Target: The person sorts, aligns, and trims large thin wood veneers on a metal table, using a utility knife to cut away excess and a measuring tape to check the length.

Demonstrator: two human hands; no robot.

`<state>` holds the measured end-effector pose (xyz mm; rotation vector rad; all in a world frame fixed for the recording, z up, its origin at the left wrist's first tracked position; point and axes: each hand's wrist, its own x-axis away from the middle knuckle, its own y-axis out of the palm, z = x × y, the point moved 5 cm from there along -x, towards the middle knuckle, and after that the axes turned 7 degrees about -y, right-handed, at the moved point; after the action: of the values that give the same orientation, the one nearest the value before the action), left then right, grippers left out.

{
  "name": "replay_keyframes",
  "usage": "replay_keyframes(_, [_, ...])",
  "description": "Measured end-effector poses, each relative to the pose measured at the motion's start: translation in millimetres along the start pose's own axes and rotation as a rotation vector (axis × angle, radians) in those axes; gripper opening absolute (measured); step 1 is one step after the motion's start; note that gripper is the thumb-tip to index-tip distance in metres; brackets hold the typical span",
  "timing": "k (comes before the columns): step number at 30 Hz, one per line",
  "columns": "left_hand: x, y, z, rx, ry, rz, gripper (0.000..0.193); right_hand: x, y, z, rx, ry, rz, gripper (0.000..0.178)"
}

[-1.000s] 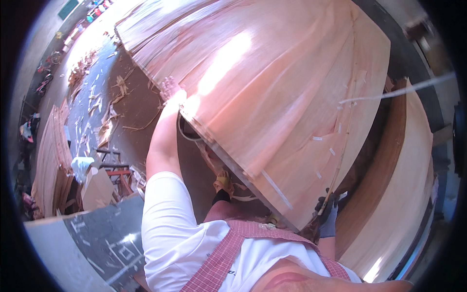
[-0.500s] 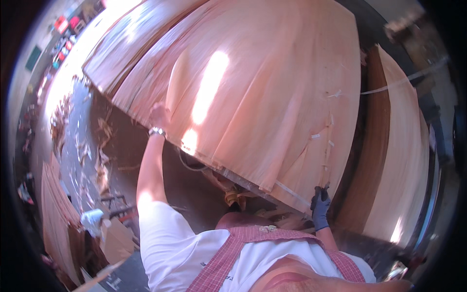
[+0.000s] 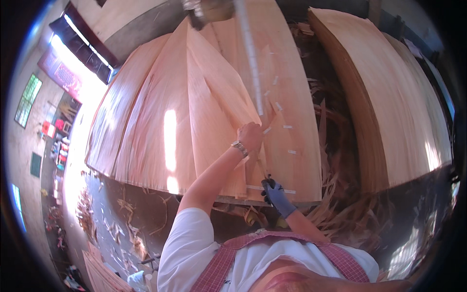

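A broad stack of pale wood veneer sheets (image 3: 160, 146) spreads before me. Its top veneer sheet (image 3: 219, 92) is raised in a long fold across the middle. My left hand (image 3: 250, 135), bare with a metal watch at the wrist, is closed on that sheet's right edge. Close to the stack's front edge is my right hand (image 3: 275, 192), in a blue-grey glove with dark fingers. Its fingers are curled at a narrow strip of veneer; whether a small tool is in them cannot be made out. Short white tape pieces (image 3: 288, 127) dot the veneer to the right.
A second veneer stack (image 3: 389, 92) stands to the right, with torn veneer scraps (image 3: 331, 180) in the gap. A whitish strip (image 3: 250, 58) hangs over the sheets from a blurred object at the top. More scraps (image 3: 131, 219) litter the floor at left.
My left hand has moved right from the stack's front-left edge and now grips the raised sheet. The view has shifted, and my right hand appears farther left, still near the front edge.
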<state>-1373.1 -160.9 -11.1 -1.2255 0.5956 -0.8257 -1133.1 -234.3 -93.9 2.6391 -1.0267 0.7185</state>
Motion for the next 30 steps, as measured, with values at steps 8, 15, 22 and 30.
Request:
replay_keyframes(8, [-26,63,111,-0.063,0.112,-0.095,0.022,8,-38,-15,0.682,-0.683,0.315,0.055])
replay_keyframes(15, [-19,59,143,0.182,0.198,-0.122,0.044,-21,-13,-25,0.669,-0.812,0.311,0.063])
replay_keyframes(22, [63,-35,179,0.833,0.193,-0.269,0.036,-88,18,17,0.71,-0.817,0.343,0.029])
replay_keyframes(30, [140,-94,84,1.027,0.036,-0.332,0.032,-4,-32,-70,-0.372,-0.29,0.089,0.024])
